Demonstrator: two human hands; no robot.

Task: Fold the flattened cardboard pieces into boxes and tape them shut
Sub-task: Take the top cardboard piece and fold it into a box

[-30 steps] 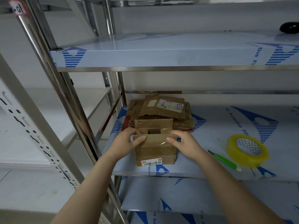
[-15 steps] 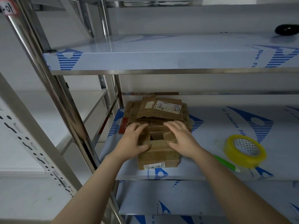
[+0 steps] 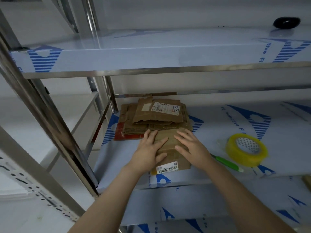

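Observation:
A small brown cardboard box [image 3: 170, 149] with a barcode label on its front stands on the middle shelf [image 3: 121, 158] near the front edge. My left hand [image 3: 149, 148] lies flat on the left part of its top, fingers straight. My right hand [image 3: 191, 147] presses flat on the right part, holding the top flaps down. Just behind the box lies a stack of flattened cardboard pieces [image 3: 154, 117], the top one bearing a white shipping label. A roll of yellow tape [image 3: 246, 149] lies on the shelf to the right of my right hand.
A green-handled cutter [image 3: 227, 163] lies between the box and the tape roll. A steel upright [image 3: 50, 118] rises at the left of the shelf. The upper shelf [image 3: 151, 54] overhangs the work area, with a black object [image 3: 286, 22] at its far right.
The box's top flaps, open a second ago, have been pushed down. Both hands moved from the flap edges onto the top and now lie flat on it.

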